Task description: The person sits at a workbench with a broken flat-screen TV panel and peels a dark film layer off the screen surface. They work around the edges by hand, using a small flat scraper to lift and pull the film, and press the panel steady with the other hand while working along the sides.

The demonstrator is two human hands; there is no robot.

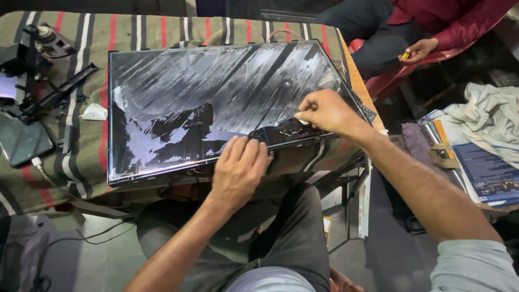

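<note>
Black panel (216,103): left hand (238,165) flat, right hand (324,111) pinching.

The panel (205,103) covers most of the worktop (81,162), and its glass face lies open from above across the left and middle; the hands (238,167) crowd its near edge, the left flat on the rim, the right (324,111) pinching at the lower right corner; left of the panel a narrow strip of striped cloth is cluttered by black brackets (54,94), a small white piece (94,112) and a phone (21,141); on the right a seated person's hand (419,50) and a red chair (400,75) close off that side; cloth (486,116) and booklets (486,173) fill the floor beyond.
</note>
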